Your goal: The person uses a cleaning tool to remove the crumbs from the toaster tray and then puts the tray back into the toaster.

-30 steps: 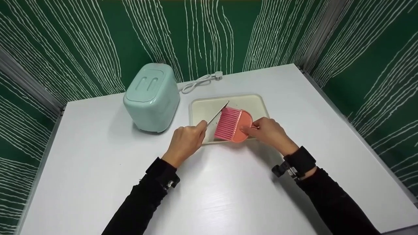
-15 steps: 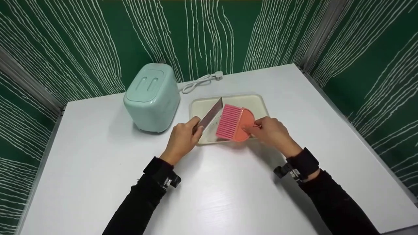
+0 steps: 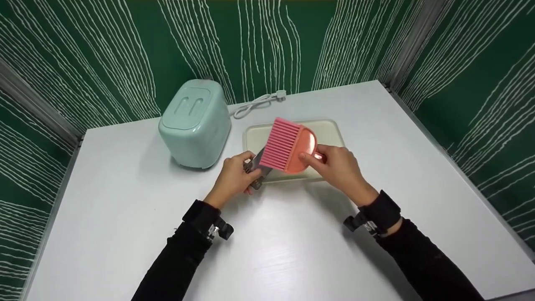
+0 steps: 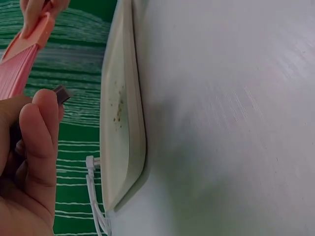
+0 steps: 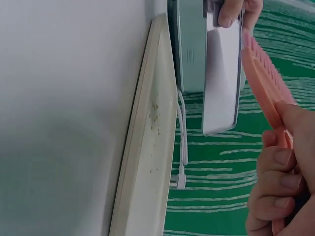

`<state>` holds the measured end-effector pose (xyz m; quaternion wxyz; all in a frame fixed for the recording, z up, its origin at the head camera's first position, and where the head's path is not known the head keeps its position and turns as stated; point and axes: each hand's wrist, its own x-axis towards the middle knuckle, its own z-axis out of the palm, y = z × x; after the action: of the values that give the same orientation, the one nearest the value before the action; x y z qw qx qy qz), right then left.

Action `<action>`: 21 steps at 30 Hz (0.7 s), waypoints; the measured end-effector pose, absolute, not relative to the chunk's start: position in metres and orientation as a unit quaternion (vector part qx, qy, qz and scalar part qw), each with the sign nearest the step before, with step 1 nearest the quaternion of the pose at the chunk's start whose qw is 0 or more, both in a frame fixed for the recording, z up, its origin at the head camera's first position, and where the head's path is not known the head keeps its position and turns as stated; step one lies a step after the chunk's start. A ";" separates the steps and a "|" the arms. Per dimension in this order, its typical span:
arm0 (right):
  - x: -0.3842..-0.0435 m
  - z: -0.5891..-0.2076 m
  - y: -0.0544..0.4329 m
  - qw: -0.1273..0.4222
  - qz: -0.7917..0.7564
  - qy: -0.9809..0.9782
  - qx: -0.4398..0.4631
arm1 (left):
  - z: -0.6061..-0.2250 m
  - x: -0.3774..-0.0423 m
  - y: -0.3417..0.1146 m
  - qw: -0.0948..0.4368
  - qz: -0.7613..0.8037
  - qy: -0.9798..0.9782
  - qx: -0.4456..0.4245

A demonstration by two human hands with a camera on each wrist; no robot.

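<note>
Seems to be at the brushing-off step, with the flat metal piece (image 5: 221,81) clamped in the left hand (image 3: 234,173) at the cream tray's (image 3: 326,133) 8 o'clock side. Grips the pink brush (image 3: 288,146) with the right hand (image 3: 342,169), bristles towards 9 o'clock; cannot tell whether touching. Probably calls next for light strokes above the specks (image 5: 154,115).

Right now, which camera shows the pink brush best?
The head view: there the brush shows its broad face nearly uncovered. The left wrist view cuts it off at the edge; the right wrist view shows it nearly edge-on, gripped by the right hand.
</note>
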<state>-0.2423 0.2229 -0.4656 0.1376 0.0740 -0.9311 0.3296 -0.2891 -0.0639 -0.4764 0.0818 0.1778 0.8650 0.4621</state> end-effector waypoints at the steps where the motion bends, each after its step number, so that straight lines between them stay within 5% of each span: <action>1: -0.242 -0.466 0.219 0.143 0.329 -0.930 0.081 | -0.476 -0.289 -0.063 0.085 0.464 0.864 0.176; 21: -0.250 -0.470 0.225 0.197 0.253 -0.946 0.054 | -0.473 -0.285 -0.059 0.081 0.482 0.856 0.171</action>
<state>-0.2495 0.2250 -0.4695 0.1973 0.0536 -0.9456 0.2532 -0.2848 -0.0592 -0.4726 0.0813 0.1706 0.8558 0.4815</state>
